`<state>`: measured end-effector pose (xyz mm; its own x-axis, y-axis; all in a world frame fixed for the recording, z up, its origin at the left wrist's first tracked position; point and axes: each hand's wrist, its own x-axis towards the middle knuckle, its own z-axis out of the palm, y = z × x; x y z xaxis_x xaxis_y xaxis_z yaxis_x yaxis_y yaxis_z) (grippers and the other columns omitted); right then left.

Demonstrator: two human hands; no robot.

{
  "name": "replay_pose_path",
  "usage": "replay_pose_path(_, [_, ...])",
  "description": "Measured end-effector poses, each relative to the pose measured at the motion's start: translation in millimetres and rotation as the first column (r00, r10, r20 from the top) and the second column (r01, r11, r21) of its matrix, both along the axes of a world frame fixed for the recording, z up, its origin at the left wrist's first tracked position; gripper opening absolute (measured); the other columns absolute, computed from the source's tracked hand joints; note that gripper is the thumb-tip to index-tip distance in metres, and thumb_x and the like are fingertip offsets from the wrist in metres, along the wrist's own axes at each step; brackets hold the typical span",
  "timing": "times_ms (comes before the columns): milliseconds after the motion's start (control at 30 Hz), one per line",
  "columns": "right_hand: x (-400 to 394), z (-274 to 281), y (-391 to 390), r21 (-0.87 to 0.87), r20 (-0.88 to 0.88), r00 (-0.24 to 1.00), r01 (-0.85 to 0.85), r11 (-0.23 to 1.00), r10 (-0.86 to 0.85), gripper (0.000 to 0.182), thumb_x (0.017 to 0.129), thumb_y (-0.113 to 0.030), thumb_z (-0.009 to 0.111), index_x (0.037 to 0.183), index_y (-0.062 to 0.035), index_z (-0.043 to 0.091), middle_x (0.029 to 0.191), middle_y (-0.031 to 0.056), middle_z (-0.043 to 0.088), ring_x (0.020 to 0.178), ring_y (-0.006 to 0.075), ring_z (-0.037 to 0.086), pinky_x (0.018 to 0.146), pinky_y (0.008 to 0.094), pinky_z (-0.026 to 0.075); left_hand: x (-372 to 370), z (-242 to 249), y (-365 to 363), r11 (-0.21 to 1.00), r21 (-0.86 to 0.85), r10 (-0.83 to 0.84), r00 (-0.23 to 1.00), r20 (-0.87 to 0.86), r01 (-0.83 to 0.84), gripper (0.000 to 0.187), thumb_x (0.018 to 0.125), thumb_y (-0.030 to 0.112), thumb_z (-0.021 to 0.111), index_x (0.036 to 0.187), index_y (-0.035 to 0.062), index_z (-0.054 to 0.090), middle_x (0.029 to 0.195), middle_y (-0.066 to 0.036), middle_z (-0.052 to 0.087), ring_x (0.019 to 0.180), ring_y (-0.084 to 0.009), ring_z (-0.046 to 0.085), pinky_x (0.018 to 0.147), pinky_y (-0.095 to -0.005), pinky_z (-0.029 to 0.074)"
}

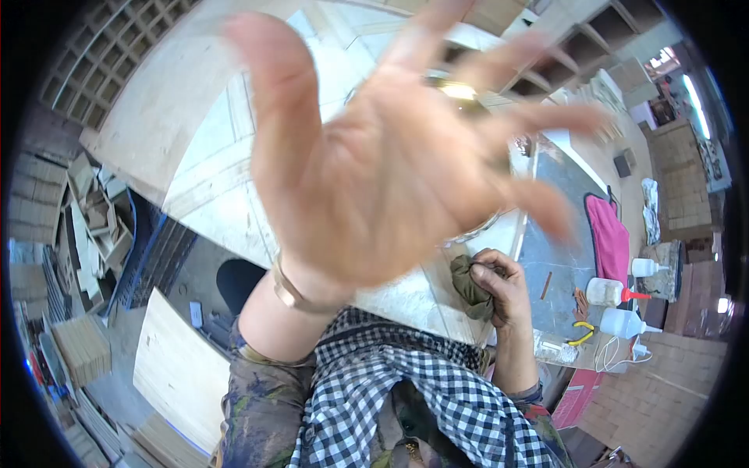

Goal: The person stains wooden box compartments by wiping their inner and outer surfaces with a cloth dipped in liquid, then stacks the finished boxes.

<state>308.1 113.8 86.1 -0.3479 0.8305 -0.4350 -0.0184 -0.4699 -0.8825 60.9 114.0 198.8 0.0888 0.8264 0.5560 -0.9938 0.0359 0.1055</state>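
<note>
My left hand (382,171) is raised close to the camera, palm toward me and fingers spread, with nothing in it. It is blurred by motion and covers much of the work surface behind it. A gold-coloured band (290,290) circles that wrist. Lower right, my right hand (503,285) has its fingers closed on a crumpled olive-green cloth (470,290). The cloth is over the near edge of a pale panel (211,187) with faint lines on it. Something shiny and brass-coloured (459,90) shows between the fingers of my left hand, mostly hidden.
Right of the cloth, a grey board (558,234) bears a thin brown strip (546,285). Nearby are a pink cloth (608,234), a red-tipped glue bottle (606,292), another bottle (622,322) and yellow-handled pliers (580,334). Wood offcuts (94,210) fill a bin at left.
</note>
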Motion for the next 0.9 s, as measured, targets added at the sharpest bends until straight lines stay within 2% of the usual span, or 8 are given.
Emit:
replay_pose_path(133, [19.3, 5.4, 18.7, 0.099, -0.039, 0.999, 0.008, 0.995, -0.004, 0.010, 0.081, -0.003, 0.072, 0.088, -0.0018, 0.065, 0.079, -0.0004, 0.063, 0.071, 0.0058, 0.058, 0.064, 0.0191, 0.047, -26.9, -23.4, 44.3, 0.776, -0.220, 0.328, 0.676, -0.660, -0.592, 0.057, 0.097, 0.041, 0.049, 0.130, -0.0041, 0.041, 0.127, -0.024, 0.049, 0.118, -0.0372, 0.051, 0.092, -0.0442, 0.048])
replay_pose_path(333, [32.9, 62.1, 73.2, 0.343, -0.068, 0.991, 0.132, 0.930, -0.115, 0.013, 0.080, -0.006, 0.073, 0.088, -0.0007, 0.065, 0.081, 0.0008, 0.064, 0.073, 0.0071, 0.059, 0.066, 0.0213, 0.048, -35.8, -52.4, 134.8, 0.755, -0.076, 0.174, 0.312, -0.934, -0.651, 0.031, 0.092, 0.024, 0.060, 0.109, -0.0023, 0.060, 0.102, -0.012, 0.064, 0.098, -0.0199, 0.062, 0.083, -0.0331, 0.051])
replay_pose_path(433, [31.8, 77.3, 92.8, 0.415, -0.081, 0.991, 0.128, 0.901, -0.103, 0.014, 0.079, -0.008, 0.074, 0.088, -0.0008, 0.066, 0.082, 0.0010, 0.064, 0.073, 0.0070, 0.058, 0.066, 0.0211, 0.048, -24.7, -85.0, 186.4, 0.755, -0.049, 0.021, 0.099, -0.995, -0.654, 0.029, 0.089, 0.019, 0.063, 0.108, -0.0032, 0.062, 0.102, -0.013, 0.065, 0.096, -0.0207, 0.062, 0.082, -0.0313, 0.050])
replay_pose_path(567, [36.4, 81.1, 120.0, 0.523, 0.030, 0.997, 0.044, 0.851, -0.070, 0.018, 0.077, -0.013, 0.077, 0.088, -0.0011, 0.068, 0.080, 0.0010, 0.064, 0.075, 0.0083, 0.058, 0.069, 0.0243, 0.048, 6.1, -139.0, 254.1, 0.533, 0.396, 0.065, -0.430, -0.900, -0.748, 0.036, 0.084, 0.016, 0.067, 0.111, -0.0056, 0.060, 0.104, -0.014, 0.064, 0.099, -0.0242, 0.060, 0.086, -0.0328, 0.048])
replay_pose_path(633, [42.2, 80.5, 135.7, 0.502, 0.089, 0.993, 0.020, 0.865, -0.074, 0.022, 0.077, -0.016, 0.077, 0.089, -0.0006, 0.068, 0.080, 0.0020, 0.065, 0.077, 0.0098, 0.058, 0.071, 0.0260, 0.048, 14.9, -147.5, 276.6, 0.509, 0.523, 0.168, -0.517, -0.839, -0.684, 0.045, 0.081, 0.016, 0.070, 0.117, -0.0072, 0.058, 0.109, -0.015, 0.064, 0.102, -0.0256, 0.059, 0.089, -0.0328, 0.046])
replay_pose_path(767, [56.3, 52.2, 172.9, 0.488, 0.171, 0.960, 0.112, 0.865, -0.221, 0.021, 0.079, -0.016, 0.076, 0.089, -0.0009, 0.066, 0.083, 0.0028, 0.064, 0.077, 0.0089, 0.058, 0.069, 0.0240, 0.047, 33.6, -193.8, 324.6, 0.440, 0.174, 0.195, -0.096, -0.976, -0.881, 0.061, 0.072, 0.020, 0.078, 0.121, -0.0070, 0.056, 0.118, -0.021, 0.061, 0.108, -0.0319, 0.058, 0.094, -0.0379, 0.044])
replay_pose_path(833, [60.8, 30.3, 192.4, 0.405, 0.065, 0.960, 0.223, 0.887, -0.271, 0.020, 0.080, -0.014, 0.076, 0.090, -0.0004, 0.066, 0.084, 0.0038, 0.064, 0.078, 0.0087, 0.060, 0.069, 0.0236, 0.048, 51.0, -178.7, 324.9, 0.271, 0.481, -0.104, -0.522, -0.847, -0.834, 0.056, 0.072, 0.020, 0.079, 0.116, -0.0068, 0.059, 0.118, -0.023, 0.060, 0.109, -0.0349, 0.057, 0.094, -0.0400, 0.043])
replay_pose_path(900, [63.2, 19.0, 204.2, 0.325, 0.017, 0.952, 0.285, 0.902, -0.307, 0.019, 0.080, -0.011, 0.075, 0.092, 0.0001, 0.066, 0.085, 0.0052, 0.066, 0.080, 0.0088, 0.061, 0.071, 0.0231, 0.049, 47.1, -183.7, 335.0, 0.266, 0.546, -0.066, -0.580, -0.812, -0.795, 0.053, 0.069, 0.024, 0.081, 0.105, -0.0095, 0.063, 0.106, -0.029, 0.062, 0.099, -0.0417, 0.059, 0.089, -0.0430, 0.046])
